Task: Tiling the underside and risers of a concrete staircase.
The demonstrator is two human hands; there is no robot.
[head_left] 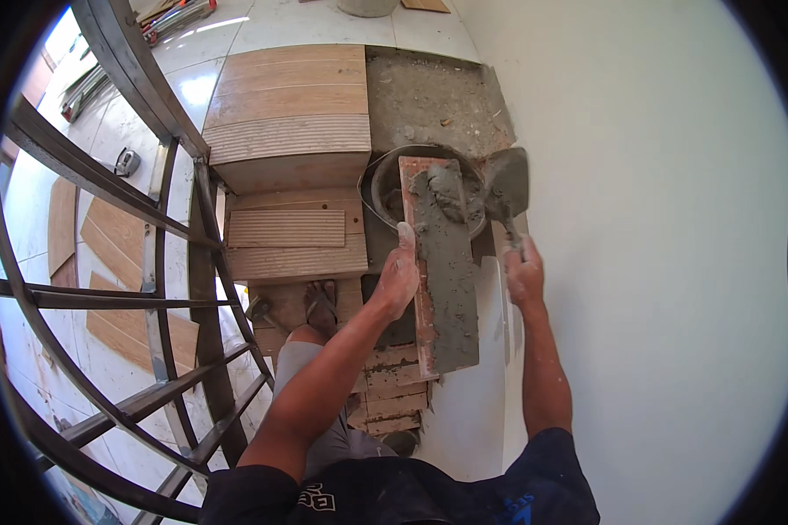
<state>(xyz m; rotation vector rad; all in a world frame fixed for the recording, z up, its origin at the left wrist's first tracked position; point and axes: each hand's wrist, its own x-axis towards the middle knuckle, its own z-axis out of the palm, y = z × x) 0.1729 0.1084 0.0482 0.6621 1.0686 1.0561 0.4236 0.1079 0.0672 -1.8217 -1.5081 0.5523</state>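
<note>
My left hand (399, 273) grips the left edge of a long tile (423, 306), its thumb up along the rim and its fingers hidden underneath. Wet grey mortar (451, 289) coats most of the tile's upturned face, with a thicker lump (446, 191) near the far end. A reddish strip along the left edge is bare. In my right hand (524, 273), closed round the handle, is a trowel (507, 184) smeared with mortar, its blade just right of the tile's far end. Beneath that end stands a bucket (378, 188), partly covered by the tile.
Wood-look tiles cover the left side of the steps (289, 79); a grooved strip (287, 228) lies loose on one. Rough cement (433, 101) shows at the upper right. A metal railing (105, 297) rises at left, a white wall (657, 245) at right. Cut tiles (118, 236) lie beyond the railing.
</note>
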